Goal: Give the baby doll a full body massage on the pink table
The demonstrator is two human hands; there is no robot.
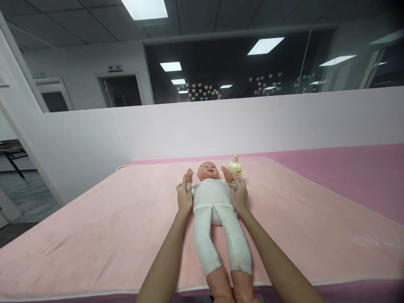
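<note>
A baby doll (212, 195) with a white cloth body lies on its back, its head at the far end and its feet toward me. My left hand (184, 197) is closed around the doll's arm on the left, near the wrist. On the other side my right hand (239, 194) grips the doll's other arm, also close to its wrist. Both doll hands point up, past my fingers. Just behind my right hand stands a pale yellow bottle (235, 166) with a pump-like top and a small printed face.
A pink towel (142, 235) covers the padded table under the doll. Behind it rises a white low wall (189, 130) with dark glass above. The pink padding (347, 172) runs along the right. At far left, a dark-legged table (14, 158) stands beyond an opening.
</note>
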